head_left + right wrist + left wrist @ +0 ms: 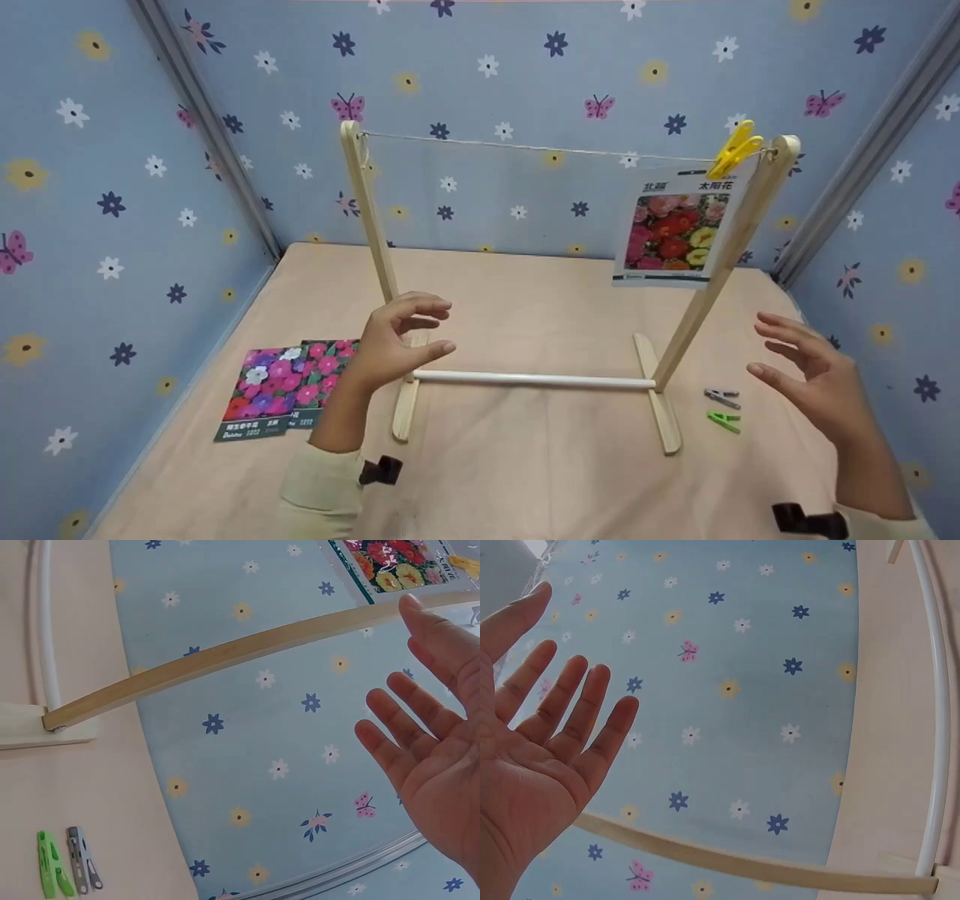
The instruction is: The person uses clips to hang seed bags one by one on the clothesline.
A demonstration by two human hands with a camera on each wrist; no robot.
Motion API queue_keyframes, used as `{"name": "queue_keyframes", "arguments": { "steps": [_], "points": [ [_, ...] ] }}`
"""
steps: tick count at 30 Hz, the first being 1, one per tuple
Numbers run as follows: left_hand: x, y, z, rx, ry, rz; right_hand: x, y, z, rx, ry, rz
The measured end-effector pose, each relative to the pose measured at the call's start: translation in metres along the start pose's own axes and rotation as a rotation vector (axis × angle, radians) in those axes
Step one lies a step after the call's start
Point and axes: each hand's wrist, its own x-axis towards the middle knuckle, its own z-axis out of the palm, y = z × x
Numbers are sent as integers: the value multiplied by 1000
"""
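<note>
My left hand [394,341] is held up in front of the left post of a small wooden drying rack, its fingers loosely bent around nothing. To the right of the rack, my right hand [814,375] is raised in the same relaxed way, with nothing in it. A string [525,147] runs between the tops of the two posts. From its right end hangs a flower seed packet [671,229], held by a yellow clothespin [735,150]. A grey clothespin [721,397] and a green clothespin [724,421] lie on the table beside the right foot.
Two more flower seed packets [259,394] overlap on the table at the left, partly behind my left forearm. A white rod [532,379] joins the rack's feet low down. Flower-patterned walls [480,90] enclose the table [510,480] at the back and sides.
</note>
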Motion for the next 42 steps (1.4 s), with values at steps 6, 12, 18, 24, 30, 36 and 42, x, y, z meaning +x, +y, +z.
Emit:
{"name": "queue_keyframes", "arguments": {
  "steps": [6,12,18,24,30,36,42],
  "points": [
    [-19,-4,-21,40,57,-20,-9,3,3,-21,-5,93],
    [-34,-15,-36,37,124,-58,-19,10,2,-56,6,168],
    [-44,-2,-45,70,195,-83,-25,18,2,-64,30,184],
    [-64,-21,-57,80,295,-169,-34,25,3,-101,38,257],
    [-82,-44,-63,71,369,-273,-46,36,7,-87,53,297],
    [-97,-54,-69,84,410,-391,-53,45,11,-83,47,312],
    [-110,-65,-80,122,449,-543,-58,53,13,-83,18,342]
  ]
}}
